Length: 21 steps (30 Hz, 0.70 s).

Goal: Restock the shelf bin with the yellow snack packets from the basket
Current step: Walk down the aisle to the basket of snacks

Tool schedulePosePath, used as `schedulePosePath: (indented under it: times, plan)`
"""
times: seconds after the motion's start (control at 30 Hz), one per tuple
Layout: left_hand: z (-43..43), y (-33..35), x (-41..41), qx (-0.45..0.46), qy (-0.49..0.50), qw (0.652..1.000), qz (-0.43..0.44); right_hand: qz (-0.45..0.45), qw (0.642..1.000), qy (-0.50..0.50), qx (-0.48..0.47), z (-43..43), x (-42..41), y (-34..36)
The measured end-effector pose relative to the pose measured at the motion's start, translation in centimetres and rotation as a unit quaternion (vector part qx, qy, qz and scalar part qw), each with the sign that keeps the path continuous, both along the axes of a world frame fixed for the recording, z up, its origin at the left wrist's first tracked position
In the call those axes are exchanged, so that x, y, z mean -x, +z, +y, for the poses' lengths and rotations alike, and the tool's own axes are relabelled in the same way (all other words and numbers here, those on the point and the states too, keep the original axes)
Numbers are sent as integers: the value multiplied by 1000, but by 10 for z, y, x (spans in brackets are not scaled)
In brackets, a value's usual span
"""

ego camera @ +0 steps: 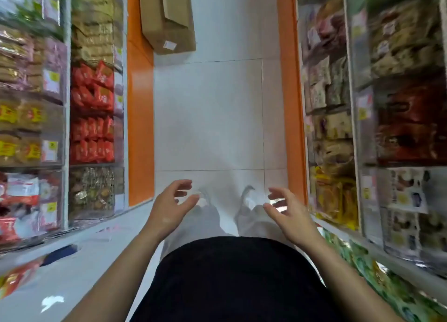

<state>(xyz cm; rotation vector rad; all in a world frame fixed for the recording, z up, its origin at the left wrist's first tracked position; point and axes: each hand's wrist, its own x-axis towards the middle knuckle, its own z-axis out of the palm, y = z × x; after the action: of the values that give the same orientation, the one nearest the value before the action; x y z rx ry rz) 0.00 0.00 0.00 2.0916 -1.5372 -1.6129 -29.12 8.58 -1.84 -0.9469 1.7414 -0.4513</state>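
I look straight down a narrow shop aisle. My left hand and my right hand hover side by side above my legs, fingers loosely spread and curved, holding nothing. Yellow snack packets fill a clear shelf bin low on the right-hand shelving, just right of my right hand. No basket is in view. The picture is blurred by motion.
A cardboard box lies on the white tiled floor ahead, toward the left. Shelves of snack bins line both sides, with red packets on the left. Orange shelf bases border the aisle.
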Motion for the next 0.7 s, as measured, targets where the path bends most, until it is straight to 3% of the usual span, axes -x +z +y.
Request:
schedulePosePath:
  times: [0.3,0.53,0.7]
  plan:
    - [-63,8,-25,5,76,996,-37,3,997,71,7,-159,7,-1]
    - [-226,-16,-23,2,51,999,-18,56,994,96,-23,-294,7,9]
    - [-366,-3,11,18,-30,999,7,74,995,54,-40,-363,39,32]
